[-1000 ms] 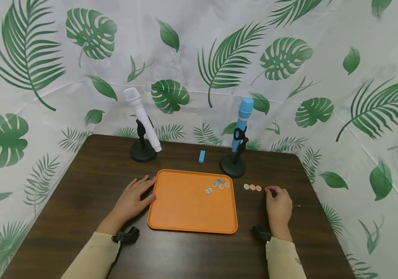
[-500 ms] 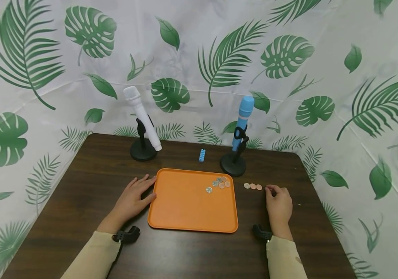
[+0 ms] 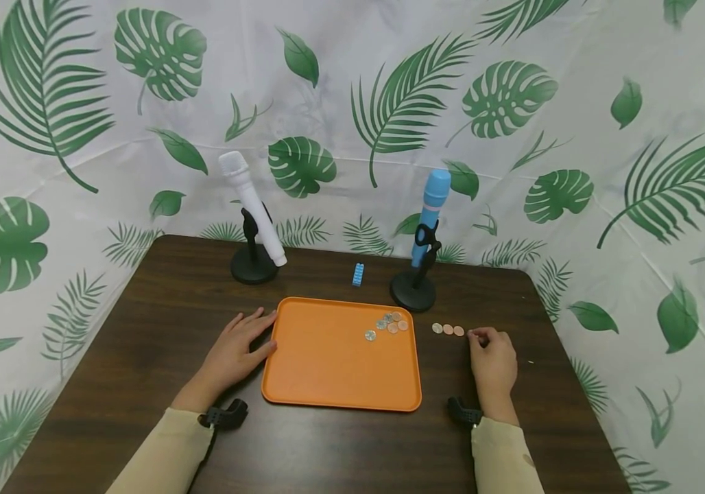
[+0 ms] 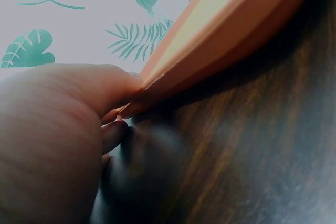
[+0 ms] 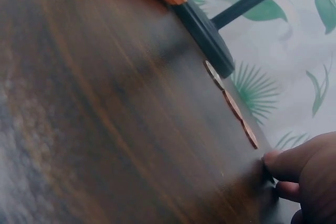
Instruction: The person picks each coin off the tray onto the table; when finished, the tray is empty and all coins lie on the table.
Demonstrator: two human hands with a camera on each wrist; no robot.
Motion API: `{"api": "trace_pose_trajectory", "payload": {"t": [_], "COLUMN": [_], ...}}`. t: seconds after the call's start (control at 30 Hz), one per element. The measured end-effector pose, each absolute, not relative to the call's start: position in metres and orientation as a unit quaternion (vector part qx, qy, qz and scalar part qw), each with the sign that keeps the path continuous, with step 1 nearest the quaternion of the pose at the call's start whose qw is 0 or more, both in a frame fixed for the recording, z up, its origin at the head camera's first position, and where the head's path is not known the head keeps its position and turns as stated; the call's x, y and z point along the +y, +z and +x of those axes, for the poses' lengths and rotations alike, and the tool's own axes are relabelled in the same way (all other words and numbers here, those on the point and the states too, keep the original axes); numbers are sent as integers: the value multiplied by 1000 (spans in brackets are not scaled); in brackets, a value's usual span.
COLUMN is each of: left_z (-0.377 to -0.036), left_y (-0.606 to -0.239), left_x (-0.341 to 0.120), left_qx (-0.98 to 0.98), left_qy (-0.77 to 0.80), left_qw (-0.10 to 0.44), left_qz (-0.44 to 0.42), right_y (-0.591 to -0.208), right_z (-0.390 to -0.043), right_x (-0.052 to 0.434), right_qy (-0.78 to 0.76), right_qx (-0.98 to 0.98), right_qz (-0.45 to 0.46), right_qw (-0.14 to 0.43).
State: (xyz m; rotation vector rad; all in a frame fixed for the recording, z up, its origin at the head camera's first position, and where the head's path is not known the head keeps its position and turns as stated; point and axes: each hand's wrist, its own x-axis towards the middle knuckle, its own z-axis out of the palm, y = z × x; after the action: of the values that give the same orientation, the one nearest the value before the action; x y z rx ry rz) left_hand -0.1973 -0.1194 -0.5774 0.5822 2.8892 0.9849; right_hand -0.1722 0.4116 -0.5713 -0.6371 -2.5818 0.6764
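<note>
Right hand point(image 3: 493, 363) has edged nearer the 3 coins point(image 3: 448, 329).

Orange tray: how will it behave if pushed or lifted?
The tray looks stiff: its rimmed sides run straight. Lying flat on the table, it would probably slide rather than tip when pushed. If lifted at a tilt, the loose coins on it would likely slide.

Head: we look forward-down from above | wrists: low, close, tilted | shared: tray point(image 3: 340, 374), head-frame lower centre, wrist-frame upper halves
</note>
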Motion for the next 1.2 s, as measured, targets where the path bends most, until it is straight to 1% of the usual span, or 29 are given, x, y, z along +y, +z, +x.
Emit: {"api": "trace_pose_trajectory", "payload": {"t": [0.4,0.67,0.77,0.83,0.9,0.97,1.03,1.1,1.2], "left_z": [-196,-196,-196,-197,-197,-197,-197,-196,-196], "left_y": [-578,-578,-577,-577,-578,-578,-577,-577,-576], "left_x": [-121,-121,-122,-122,-122,-121,-121,-121,-121], "left_qx": [928,930,930,930,930,931,931,930,929], "left_qy": [321,321,321,319,319,317,318,318,318], "left_qw": [7,16,16,16,16,16,17,18,16], "left_qz": [187,180,181,181,181,181,182,183,187], "right_y": [-571,-571,-572,-572,-573,-574,-573,-571,-568], "right_z": [-176,-178,-178,-179,-179,-178,-176,-173,-171], "right_x": [409,409,409,409,408,406,403,396,383], "right_qy": [240,247,271,293,336,404,499,590,645], "right_qx": [-929,-927,-914,-902,-887,-866,-833,-791,-761], "right_qz": [-210,-218,-228,-226,-207,-164,-103,-40,17], "right_qw": [189,180,198,221,242,247,216,154,62]}}
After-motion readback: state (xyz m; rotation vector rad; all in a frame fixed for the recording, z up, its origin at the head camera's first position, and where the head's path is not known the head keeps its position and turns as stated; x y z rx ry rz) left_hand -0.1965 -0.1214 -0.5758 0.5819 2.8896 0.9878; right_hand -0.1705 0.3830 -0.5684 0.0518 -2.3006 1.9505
